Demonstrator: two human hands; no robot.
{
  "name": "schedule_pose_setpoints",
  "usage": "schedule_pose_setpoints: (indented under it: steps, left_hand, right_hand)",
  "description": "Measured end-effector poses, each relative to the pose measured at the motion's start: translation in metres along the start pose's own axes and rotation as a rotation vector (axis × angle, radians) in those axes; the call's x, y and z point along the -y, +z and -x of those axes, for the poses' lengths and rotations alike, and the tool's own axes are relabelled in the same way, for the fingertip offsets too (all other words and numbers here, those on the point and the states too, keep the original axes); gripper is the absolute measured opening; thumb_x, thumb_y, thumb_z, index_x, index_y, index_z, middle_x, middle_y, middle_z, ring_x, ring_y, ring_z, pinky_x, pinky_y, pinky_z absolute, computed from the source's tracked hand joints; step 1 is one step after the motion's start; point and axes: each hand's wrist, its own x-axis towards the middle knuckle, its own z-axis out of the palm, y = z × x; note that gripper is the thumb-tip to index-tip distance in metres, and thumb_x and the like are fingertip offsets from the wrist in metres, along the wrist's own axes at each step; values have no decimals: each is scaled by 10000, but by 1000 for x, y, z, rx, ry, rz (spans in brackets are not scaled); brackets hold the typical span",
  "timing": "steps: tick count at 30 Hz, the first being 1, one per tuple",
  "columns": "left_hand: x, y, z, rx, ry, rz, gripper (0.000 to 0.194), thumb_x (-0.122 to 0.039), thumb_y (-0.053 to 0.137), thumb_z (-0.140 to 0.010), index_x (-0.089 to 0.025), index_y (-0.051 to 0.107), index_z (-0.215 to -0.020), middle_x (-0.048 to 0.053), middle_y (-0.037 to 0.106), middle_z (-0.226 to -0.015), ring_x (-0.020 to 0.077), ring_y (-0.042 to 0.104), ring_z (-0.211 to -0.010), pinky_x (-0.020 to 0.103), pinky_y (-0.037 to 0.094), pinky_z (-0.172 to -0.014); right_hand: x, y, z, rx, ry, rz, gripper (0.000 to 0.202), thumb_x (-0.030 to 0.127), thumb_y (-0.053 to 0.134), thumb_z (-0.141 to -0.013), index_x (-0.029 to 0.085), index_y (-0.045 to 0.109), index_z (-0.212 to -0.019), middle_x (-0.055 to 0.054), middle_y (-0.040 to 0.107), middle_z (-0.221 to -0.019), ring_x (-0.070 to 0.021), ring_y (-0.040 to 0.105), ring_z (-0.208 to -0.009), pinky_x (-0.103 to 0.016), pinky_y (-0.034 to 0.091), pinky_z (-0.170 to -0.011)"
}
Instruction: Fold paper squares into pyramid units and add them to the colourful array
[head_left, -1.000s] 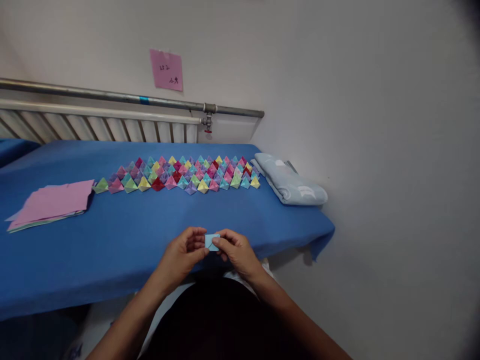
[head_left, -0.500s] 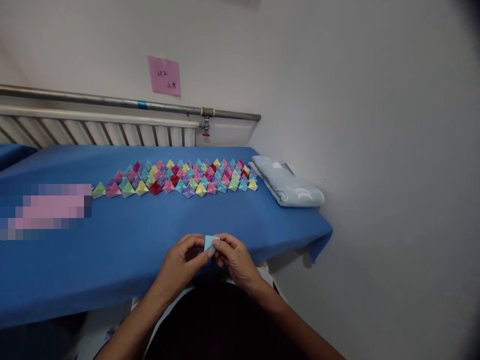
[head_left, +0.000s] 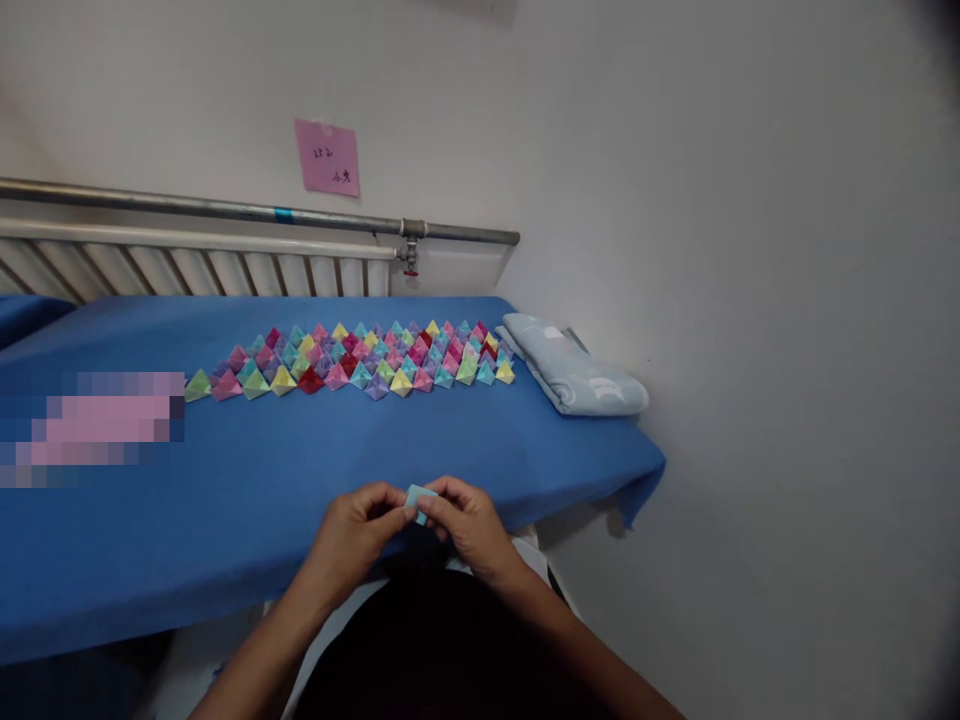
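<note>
Between my two hands, a small light-blue folded paper (head_left: 421, 495) is held above the front edge of the blue-covered table (head_left: 225, 500). My left hand (head_left: 360, 530) pinches its left side between thumb and fingers. On the other side my right hand (head_left: 466, 520) grips it, the thumb lying across its face. Fingers cover part of the paper, so its full shape is hidden. Farther back, rows of folded paper pieces (head_left: 375, 385) in pink, yellow, green, blue, purple and red stand close together on the cloth.
A folded pale-blue blanket (head_left: 592, 380) lies at the right end, against the wall. Behind the table run a metal pipe (head_left: 187, 207) and a white radiator (head_left: 255, 275) with a valve (head_left: 410, 258). A pink note (head_left: 328, 158) hangs on the wall. A blurred pink patch (head_left: 112, 418) is at left.
The light-blue paper has turned slightly and sits a little lower in view. Both hands keep hold of it, with small shifts of the fingers.
</note>
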Motion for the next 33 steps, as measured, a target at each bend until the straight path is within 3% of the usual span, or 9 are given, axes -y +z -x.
schedule_pose_setpoints:
  steps: [11, 15, 21, 23, 26, 33]
  left_hand:
    - [-3, 1, 2, -58, -9, 114, 204, -314, 693, -627, -194, 531, -655, -47, 564, -619, 107, 528, -601, 236, 411, -594]
    - [-1, -1, 2, -44, -41, 116, 230, -321, 711, -600, -193, 533, -670, -44, 574, -621, 117, 545, -608, 256, 431, -622]
    - [0, -7, 0, 61, -48, 73, 254, -363, 695, -619, -190, 567, -755, -27, 573, -698, 136, 540, -671, 275, 429, -666]
    - [0, -11, 1, 121, 23, -59, 217, -393, 649, -688, -187, 582, -702, -27, 535, -681, 133, 503, -667, 265, 393, -650]
    - [-2, -14, 4, 177, 71, -191, 319, -422, 583, -755, -189, 497, -554, -35, 444, -617, 122, 423, -621, 256, 324, -596]
    - [-11, -13, 12, 281, 15, -77, 318, -418, 610, -732, -192, 493, -541, -44, 403, -615, 107, 354, -575, 247, 286, -547]
  right_hand:
    - [5, 1, 4, 39, 22, 50, 263, 446, 659, -741, 186, 619, -731, 55, 519, -567, -79, 406, -486, -220, 307, -496]
    - [7, 2, 5, 73, -67, 150, 247, 430, 655, -758, 194, 612, -697, 54, 496, -581, -91, 401, -534, -226, 317, -532]
    - [8, 2, 6, 60, -139, 214, 245, 400, 614, -786, 193, 578, -659, 50, 487, -598, -101, 405, -576, -234, 331, -581]
    - [10, 1, 6, 77, -142, 226, 243, 392, 606, -790, 193, 567, -656, 53, 474, -592, -101, 397, -572, -235, 328, -579]
    - [15, 1, 6, 118, -131, 248, 253, 390, 599, -797, 192, 549, -649, 54, 460, -589, -101, 389, -569, -235, 323, -570]
    - [16, 9, 6, 133, -129, 175, 239, 348, 566, -783, 191, 524, -609, 48, 440, -594, -103, 382, -592, -231, 324, -580]
